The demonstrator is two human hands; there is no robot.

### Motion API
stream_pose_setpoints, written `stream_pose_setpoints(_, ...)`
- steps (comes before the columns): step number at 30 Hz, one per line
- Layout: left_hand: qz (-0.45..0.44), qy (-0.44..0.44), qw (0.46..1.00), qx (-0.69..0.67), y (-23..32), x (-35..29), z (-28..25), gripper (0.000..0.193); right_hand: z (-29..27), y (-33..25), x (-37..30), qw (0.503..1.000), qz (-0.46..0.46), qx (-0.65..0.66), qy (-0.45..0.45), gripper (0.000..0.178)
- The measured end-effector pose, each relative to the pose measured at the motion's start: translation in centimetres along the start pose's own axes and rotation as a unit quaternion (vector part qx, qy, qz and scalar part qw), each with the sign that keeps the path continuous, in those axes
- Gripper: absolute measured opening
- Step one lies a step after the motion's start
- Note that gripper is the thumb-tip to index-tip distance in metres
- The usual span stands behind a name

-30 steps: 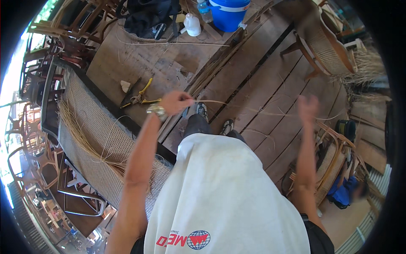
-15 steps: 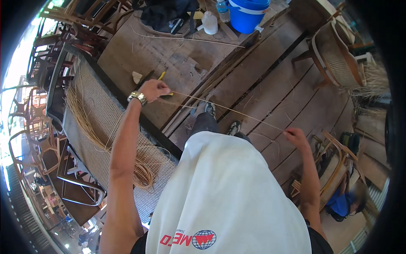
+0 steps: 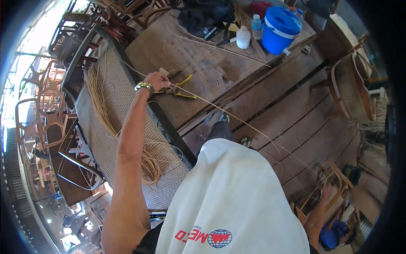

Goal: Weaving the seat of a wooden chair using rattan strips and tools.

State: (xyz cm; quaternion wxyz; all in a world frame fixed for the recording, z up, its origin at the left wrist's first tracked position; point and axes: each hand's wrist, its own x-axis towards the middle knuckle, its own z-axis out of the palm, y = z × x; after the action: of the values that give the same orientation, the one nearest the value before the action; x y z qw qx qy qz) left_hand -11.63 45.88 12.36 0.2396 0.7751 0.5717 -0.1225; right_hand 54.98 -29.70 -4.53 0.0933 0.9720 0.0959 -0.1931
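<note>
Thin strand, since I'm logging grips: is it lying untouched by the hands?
No, the left hand holds the thin strand, which runs toward the lower right.

head-worn fisheye cam, facing dn @ hands [image 3: 157, 81]

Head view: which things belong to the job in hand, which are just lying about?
In the job, by the look of it:
cane strand, held in the left hand, running toward the right hand
cane bundle on the woven panel
perhaps the yellow-handled tool

Apparently lying about:
blue bucket
white jug
clear bottle
black bag
</note>
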Motion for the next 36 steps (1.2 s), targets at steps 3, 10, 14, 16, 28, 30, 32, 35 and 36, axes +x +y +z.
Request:
stream_pose_setpoints(3,0.043,-0.014,0.998,-0.051,2.4,0.5,0.9,0.03,2.7,0.6,-0.2,0.986,0.013,-0.162,-0.035,0.037)
stream_pose_setpoints(10,0.33,-0.027,0.943,-0.03,15.9,-2.0,12.2,0.027,-3.3,-37.2,-15.0,0.817,-0.523,0.243,0.017,0.065)
stream_pose_setpoints(14,0.357,-0.058,0.932,-0.02,22.2,-5.2,14.3,0.026,-5.9,-46.9,-24.9,0.635,-0.61,0.459,-0.117,0.046)
stream_pose_setpoints(16,0.387,-0.031,0.921,-0.028,22.1,-5.2,13.9,0.027,-6.7,-47.5,-25.2,0.646,-0.549,0.463,-0.258,0.031)
stream_pose_setpoints(28,0.195,-0.032,0.958,-0.209,14.5,-0.5,4.3,0.031,-9.0,-42.5,-24.1,0.658,-0.388,0.479,-0.432,0.018)
stream_pose_setpoints(30,0.196,-0.016,0.929,-0.314,14.2,0.4,5.8,0.029,-9.2,-42.9,-24.5,0.661,-0.381,0.474,-0.439,0.018)
stream_pose_setpoints(32,0.192,-0.008,0.888,-0.417,14.7,0.9,6.9,0.028,-8.7,-43.2,-24.6,0.688,-0.369,0.459,-0.425,0.017)
stream_pose_setpoints(35,0.115,-0.058,0.821,-0.557,15.2,2.0,8.1,0.026,-8.4,-43.6,-24.8,0.657,-0.33,0.507,-0.451,0.018)
stream_pose_setpoints(36,0.119,-0.074,0.776,-0.615,15.6,2.2,8.9,0.025,-8.4,-43.6,-24.8,0.659,-0.327,0.508,-0.448,0.018)
